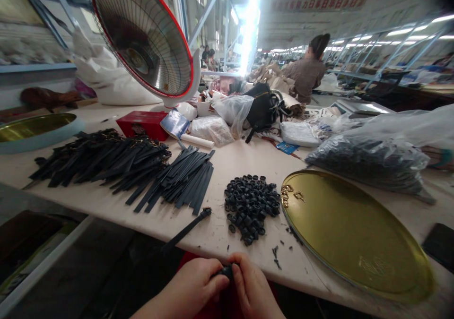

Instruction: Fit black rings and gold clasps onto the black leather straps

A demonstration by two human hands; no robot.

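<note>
My left hand (pixel 193 286) and my right hand (pixel 253 288) meet below the table's front edge, both pinched on a small black piece (pixel 225 272) between the fingertips. A black strap (pixel 186 231) lies over the table edge just above my left hand. A heap of small black loops (pixel 251 205) sits on the table ahead of my hands. Left of it lies a large pile of flat black straps (pixel 142 168). A round gold tray (pixel 351 236) at the right holds a few small gold buckles (pixel 291 193) near its far rim.
An electric heater dish (pixel 142 33) stands at the back left, with a red box (pixel 142 123) beneath it. A clear bag of black parts (pixel 372 163) lies at the right. A second gold tray (pixel 31 127) sits far left. Another person (pixel 307 71) works beyond.
</note>
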